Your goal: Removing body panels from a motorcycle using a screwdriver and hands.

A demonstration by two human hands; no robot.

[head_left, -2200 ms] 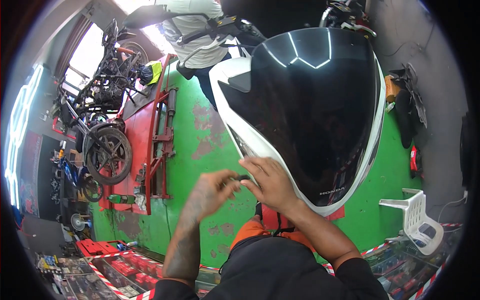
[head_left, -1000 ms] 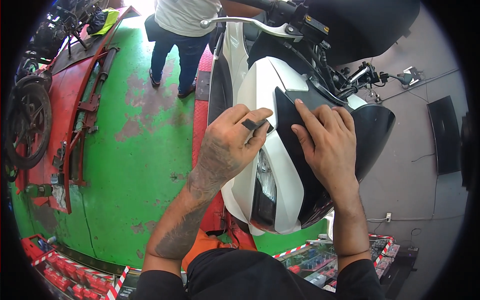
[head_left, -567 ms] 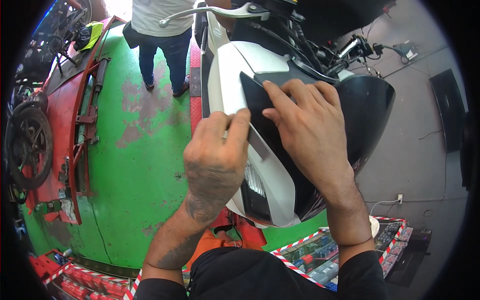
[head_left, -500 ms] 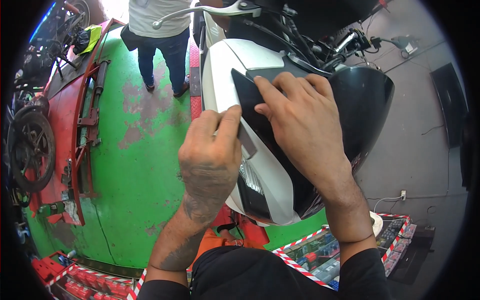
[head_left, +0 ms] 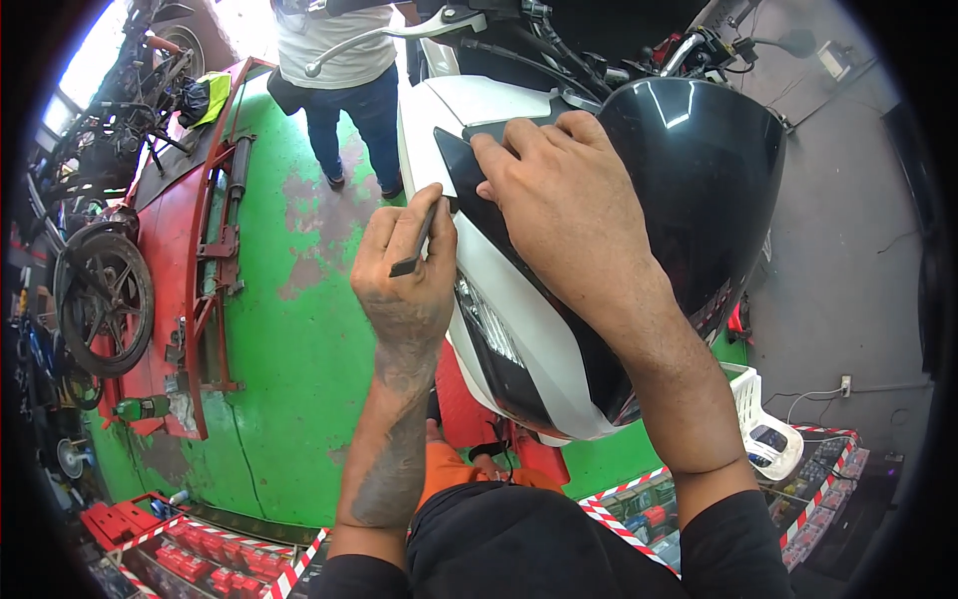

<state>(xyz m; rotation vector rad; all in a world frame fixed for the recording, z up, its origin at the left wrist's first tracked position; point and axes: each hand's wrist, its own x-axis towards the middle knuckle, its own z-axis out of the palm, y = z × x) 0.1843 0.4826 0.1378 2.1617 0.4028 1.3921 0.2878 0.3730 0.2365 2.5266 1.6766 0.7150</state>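
A motorcycle's front fairing (head_left: 539,349), white and black with a clear headlight (head_left: 489,324), fills the middle of the view. My left hand (head_left: 404,260) pinches a thin, flat dark pry tool (head_left: 406,267). Its lower end sticks out past my fingers, and the other end meets the seam between the white side and the black trim panel (head_left: 457,160). Curled over the upper edge of that panel are the fingers of my right hand (head_left: 569,200); the thumb is tucked beneath and its contact is partly hidden.
A brake lever (head_left: 399,32) juts out above the fairing. Another person (head_left: 339,70) stands beyond, on the green floor (head_left: 289,399). At left is a red lift (head_left: 175,299) with a wheel (head_left: 110,304); striped-edged cases (head_left: 639,509) and a white chair (head_left: 768,439) lie nearer right.
My left hand has turned, so the tool now points down-left instead of down-right. Both hands have shifted slightly up and left in the view, which itself has moved.
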